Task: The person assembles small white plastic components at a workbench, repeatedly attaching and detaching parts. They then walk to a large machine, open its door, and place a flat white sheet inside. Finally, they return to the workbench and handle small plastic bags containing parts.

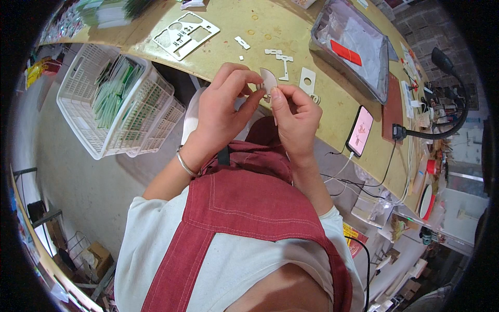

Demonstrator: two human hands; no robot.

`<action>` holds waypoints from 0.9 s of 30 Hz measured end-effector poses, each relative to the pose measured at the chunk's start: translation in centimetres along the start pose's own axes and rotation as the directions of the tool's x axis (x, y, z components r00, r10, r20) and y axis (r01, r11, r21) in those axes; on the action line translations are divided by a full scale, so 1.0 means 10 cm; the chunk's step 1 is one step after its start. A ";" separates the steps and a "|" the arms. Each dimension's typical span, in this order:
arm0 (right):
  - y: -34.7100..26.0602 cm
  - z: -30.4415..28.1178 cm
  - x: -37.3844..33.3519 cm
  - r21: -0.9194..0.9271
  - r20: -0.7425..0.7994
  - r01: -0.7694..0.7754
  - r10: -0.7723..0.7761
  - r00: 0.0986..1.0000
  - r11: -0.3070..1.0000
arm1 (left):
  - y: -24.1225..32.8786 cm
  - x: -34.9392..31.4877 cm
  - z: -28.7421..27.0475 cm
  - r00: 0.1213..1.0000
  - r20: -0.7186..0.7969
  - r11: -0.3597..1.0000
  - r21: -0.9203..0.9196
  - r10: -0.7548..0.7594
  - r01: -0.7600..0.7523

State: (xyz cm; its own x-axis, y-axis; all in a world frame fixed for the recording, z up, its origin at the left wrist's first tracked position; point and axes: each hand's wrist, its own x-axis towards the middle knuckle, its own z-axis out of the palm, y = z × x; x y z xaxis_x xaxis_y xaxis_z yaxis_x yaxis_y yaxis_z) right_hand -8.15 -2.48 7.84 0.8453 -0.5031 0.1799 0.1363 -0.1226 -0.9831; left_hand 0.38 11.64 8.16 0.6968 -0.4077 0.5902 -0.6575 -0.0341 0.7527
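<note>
Both my hands meet over the near edge of the yellow table, around a pale, thin, rounded flat piece [269, 81]. My right hand [297, 112] pinches its lower right side between thumb and finger. At its left side are the bent fingers of my left hand [228, 96], closed on the same piece as far as I can see. Just beyond lie a T-shaped cut-out [284, 65], a small flat strip [242, 42] and a rectangular plate with a round hole [307, 80]. Farther left rests a cream cut-out sheet [185, 35] with several openings.
A grey tray [385, 86] holding a red packet [345, 52] stands at the back right. Nearer, a lit phone [359, 131] is plugged into a white cable. A black gooseneck lamp [462, 112] rises at right. White baskets [83, 125] with green-edged packets stand left of the table.
</note>
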 end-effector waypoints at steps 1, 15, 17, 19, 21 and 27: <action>-0.01 0.00 0.00 -0.017 -0.002 0.013 -0.013 1.000 1.000 | 0.00 0.00 0.02 1.000 -0.012 1.000 0.013 0.014 -0.014; 0.30 -0.02 0.16 -0.359 -0.077 0.189 -0.231 0.970 0.914 | 0.01 -0.02 -0.06 0.998 0.039 0.998 0.039 0.054 -0.056; 0.47 -0.07 0.28 -0.402 -0.076 0.076 -0.116 0.990 0.912 | 0.00 -0.03 -0.07 0.999 0.043 0.999 -0.011 -0.033 0.033; 0.67 -0.13 0.37 -0.450 -0.057 0.068 -0.105 0.993 0.891 | -0.12 -0.07 -0.04 0.987 0.054 0.985 -0.070 -0.153 0.157; 0.74 -0.15 0.39 -0.469 -0.044 0.052 -0.082 0.996 0.881 | -0.30 -0.17 0.02 0.950 0.059 0.928 -0.203 -0.306 0.312; 0.63 -0.19 0.23 -0.270 -0.116 -0.053 0.022 0.993 0.961 | -0.46 -0.25 0.05 0.850 0.157 0.702 -0.500 -0.502 0.507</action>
State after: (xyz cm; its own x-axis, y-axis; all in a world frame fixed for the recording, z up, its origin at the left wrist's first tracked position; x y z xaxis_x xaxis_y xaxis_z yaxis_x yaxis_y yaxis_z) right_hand -6.31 -6.00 2.16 0.7827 -0.6013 0.1609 -0.0530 -0.3220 -0.9453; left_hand 1.46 12.34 3.06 0.8777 -0.4728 0.0778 0.0351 0.2253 0.9737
